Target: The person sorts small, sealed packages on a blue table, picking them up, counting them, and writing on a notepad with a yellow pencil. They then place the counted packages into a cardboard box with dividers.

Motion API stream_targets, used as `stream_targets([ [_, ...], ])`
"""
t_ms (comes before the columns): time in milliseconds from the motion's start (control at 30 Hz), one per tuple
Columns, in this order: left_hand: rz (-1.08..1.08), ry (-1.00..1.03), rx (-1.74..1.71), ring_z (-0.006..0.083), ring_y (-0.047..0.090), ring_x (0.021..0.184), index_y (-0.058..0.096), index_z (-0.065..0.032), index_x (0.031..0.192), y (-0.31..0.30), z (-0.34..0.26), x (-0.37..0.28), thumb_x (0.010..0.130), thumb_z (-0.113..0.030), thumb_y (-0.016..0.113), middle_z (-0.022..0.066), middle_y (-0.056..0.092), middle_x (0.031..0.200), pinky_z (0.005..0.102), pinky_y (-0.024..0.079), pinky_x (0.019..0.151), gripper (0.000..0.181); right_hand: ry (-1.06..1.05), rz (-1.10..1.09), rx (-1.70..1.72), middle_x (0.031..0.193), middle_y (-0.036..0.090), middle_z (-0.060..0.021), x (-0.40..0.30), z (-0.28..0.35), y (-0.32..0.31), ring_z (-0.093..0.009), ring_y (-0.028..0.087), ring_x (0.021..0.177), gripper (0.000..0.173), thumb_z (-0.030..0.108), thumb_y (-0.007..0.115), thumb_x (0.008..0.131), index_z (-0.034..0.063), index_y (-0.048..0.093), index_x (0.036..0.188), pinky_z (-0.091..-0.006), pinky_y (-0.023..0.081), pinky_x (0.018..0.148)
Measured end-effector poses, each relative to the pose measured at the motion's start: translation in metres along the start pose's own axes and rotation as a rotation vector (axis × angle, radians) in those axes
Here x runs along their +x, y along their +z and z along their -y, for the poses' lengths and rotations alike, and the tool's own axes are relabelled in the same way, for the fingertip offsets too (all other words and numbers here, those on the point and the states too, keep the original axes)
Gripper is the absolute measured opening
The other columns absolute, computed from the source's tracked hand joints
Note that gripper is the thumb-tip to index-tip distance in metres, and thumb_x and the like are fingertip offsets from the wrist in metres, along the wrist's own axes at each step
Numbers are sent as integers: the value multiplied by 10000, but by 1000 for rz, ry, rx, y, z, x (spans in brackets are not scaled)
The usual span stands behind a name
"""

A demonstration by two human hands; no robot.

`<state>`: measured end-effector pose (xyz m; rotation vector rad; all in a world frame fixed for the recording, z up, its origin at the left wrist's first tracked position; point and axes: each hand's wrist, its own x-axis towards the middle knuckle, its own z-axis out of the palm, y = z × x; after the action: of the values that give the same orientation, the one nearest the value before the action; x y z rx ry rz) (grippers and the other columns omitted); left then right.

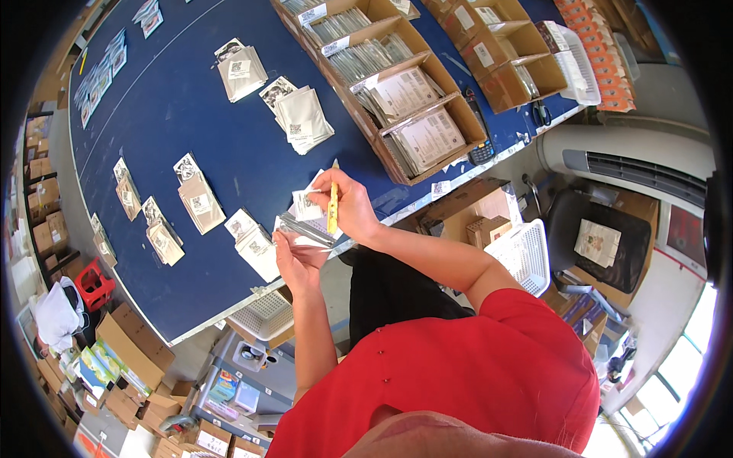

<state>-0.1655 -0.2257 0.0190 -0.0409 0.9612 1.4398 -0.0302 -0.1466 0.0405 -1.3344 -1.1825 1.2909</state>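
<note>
My left hand [298, 264] grips a bundle of clear plastic sleeves [306, 231] at the front edge of the blue table. Close above it, my right hand [352, 209] pinches a white label [308, 205] that bears a printed code. A slim yellow pen-like tool [332, 207] is also held in that hand; its exact kind is unclear. Part of a pale printed sheet shows behind the label. Left of my hands lies a fanned stack of sleeved cards [255, 246] with a coded label on top.
Sleeved packets fill a divided cardboard box [395, 177]; another cardboard box [498, 94] stands behind it. A handheld scanner [481, 150] and black-handled scissors [540, 113] lie nearby. More card stacks [199, 201] spread leftward across the blue table [189, 292]. White plastic baskets [536, 252] stand below its edge.
</note>
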Motion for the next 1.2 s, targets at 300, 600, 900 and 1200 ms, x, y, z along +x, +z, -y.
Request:
stream_targets([
  [300,60,-86,-94,168,581,973,556,-167,1180,-43,-6,2,939,-544,509,3,594,1053,407,488,874,451,-106,39,-95,710,618,-68,32,-31,41,-126,604,586,88,4,641,855,27,575,910,-274,484,538],
  [600,85,-93,-56,226,612,1095,570,-93,1181,-46,-5,-11,1007,-337,466,90,627,1187,435,497,953,317,-181,55,-286,801,692,-89,45,-53,47,-156,662,612,149,59,672,859,38,625,998,-284,505,544],
  [900,229,-96,-225,251,605,1106,566,-62,1188,-53,-3,-19,1009,-301,467,99,616,1204,444,486,966,314,-353,50,-410,874,685,-95,9,-26,19,-229,657,682,192,71,666,867,56,609,1050,-307,511,587],
  [1200,221,-214,-428,217,580,1151,659,-141,1122,-76,4,-38,1015,-315,440,43,662,1166,388,455,1005,299,82,363,-92,882,672,-108,-47,-1,-17,-130,617,690,256,198,523,978,-3,639,1087,-268,499,664],
])
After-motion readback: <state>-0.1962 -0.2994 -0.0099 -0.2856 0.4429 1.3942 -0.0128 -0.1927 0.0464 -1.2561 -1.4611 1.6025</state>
